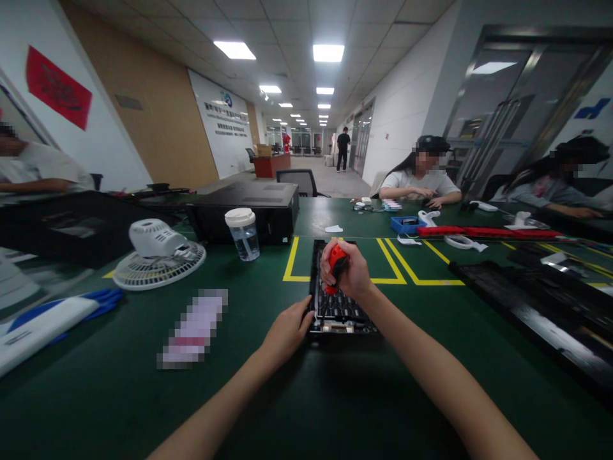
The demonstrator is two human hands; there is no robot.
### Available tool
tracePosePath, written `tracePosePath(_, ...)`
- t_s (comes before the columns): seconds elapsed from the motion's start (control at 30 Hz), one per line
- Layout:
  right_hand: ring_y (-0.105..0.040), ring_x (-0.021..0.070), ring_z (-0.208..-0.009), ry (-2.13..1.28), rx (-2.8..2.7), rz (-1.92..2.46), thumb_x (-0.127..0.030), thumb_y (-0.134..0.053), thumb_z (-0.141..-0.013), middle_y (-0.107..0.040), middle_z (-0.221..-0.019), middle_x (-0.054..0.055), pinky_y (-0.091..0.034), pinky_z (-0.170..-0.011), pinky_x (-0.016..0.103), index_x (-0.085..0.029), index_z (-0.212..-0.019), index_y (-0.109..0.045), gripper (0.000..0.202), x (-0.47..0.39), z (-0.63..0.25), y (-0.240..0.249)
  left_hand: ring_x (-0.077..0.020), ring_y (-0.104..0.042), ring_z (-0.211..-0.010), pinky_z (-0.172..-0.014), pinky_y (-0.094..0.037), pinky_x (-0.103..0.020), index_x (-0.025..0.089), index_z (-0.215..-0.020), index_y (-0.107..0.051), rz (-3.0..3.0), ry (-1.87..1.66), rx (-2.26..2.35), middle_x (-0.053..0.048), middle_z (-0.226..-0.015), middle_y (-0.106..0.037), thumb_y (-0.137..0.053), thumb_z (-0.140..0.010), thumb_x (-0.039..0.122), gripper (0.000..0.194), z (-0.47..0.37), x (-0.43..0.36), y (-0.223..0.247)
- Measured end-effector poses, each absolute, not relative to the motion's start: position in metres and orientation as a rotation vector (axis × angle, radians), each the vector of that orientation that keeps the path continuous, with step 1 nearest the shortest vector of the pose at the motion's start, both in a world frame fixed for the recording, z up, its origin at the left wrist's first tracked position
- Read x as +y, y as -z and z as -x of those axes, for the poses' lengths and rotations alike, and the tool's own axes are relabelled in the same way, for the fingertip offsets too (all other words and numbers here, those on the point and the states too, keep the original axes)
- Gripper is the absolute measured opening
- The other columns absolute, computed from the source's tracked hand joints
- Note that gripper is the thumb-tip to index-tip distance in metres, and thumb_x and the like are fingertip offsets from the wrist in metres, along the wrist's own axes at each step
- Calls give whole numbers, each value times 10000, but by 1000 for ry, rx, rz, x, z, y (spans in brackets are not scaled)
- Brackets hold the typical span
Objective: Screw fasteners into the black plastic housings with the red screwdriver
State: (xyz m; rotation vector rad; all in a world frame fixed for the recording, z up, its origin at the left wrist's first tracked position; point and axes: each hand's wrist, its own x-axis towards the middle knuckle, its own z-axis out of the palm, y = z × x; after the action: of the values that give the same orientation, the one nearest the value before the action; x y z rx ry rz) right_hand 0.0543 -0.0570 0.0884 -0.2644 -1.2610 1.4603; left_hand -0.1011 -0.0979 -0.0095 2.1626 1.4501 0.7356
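Head view: my right hand (pixel 354 271) is closed round a red-handled screwdriver (pixel 338 260), held over an open black casing (pixel 345 312) lying before me on the green surface (pixel 253 297). Left hand (pixel 287 329) touches the casing's left edge; whether gripping, cannot tell. Lidded cup (pixel 242 236) farther off, left.

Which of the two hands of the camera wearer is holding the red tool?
The right hand: it grips the red tool, whereas the left hand touches the black device's side.
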Motion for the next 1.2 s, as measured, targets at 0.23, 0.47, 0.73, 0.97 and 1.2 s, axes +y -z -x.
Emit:
tracePosePath(0.23, -420, 79, -317, -1483, -1267, 202, -306, -340, -839, -493, -474, -22, -340, -317, 187, -143, -690, -533, 293, -59, -52, -88, -219, -519, -1127, -972, -369, -339, 144, -1311, -424, -2194, -704, 1475, -121, -1262, -533, -332, -884, 385, 499, 102, -96, 12)
tracePosePath(0.47, -429, 76, -320, -1462, -1302, 238, -320, -370, -828, -501, -495, -25, -349, -317, 185, -147, -685, -516, 267, -61, -50, -89, -196, -528, -1117, -968, -380, -318, 151, -1308, -420, -2230, -658, 1512, -101, -1255, -542, -328, -888, 381, 487, 100, -96, 12)
tracePosePath(0.73, -442, 68, -343, -1390, -1337, 302, -342, -414, -833, -504, -525, -32, -347, -324, 172, -152, -710, -512, 246, -67, -44, -91, -190, -540, -1099, -959, -389, -308, 159, -1307, -426, -2242, -666, 1512, -92, -1240, -555, -319, -896, 373, 476, 101, -96, 12)
tracePosePath(0.97, -458, 66, -370, -1381, -1339, 330, -341, -431, -840, -514, -553, -31, -388, -369, 186, -153, -714, -507, 239, -67, -43, -88, -180, -533, -1116, -968, -382, -306, 166, -1292, -448, -2241, -687, 1481, -86, -1241, -558, -296, -906, 344, 451, 105, -94, 12)
tracePosePath(1.2, -451, 64, -370, -1357, -1334, 343, -346, -443, -838, -512, -550, -34, -367, -354, 176, -159, -711, -500, 233, -67, -43, -88, -178, -554, -1079, -940, -401, -303, 189, -1263, -474, -2261, -688, 1468, -72, -1189, -593, -316, -901, 332, 420, 108, -88, 15)
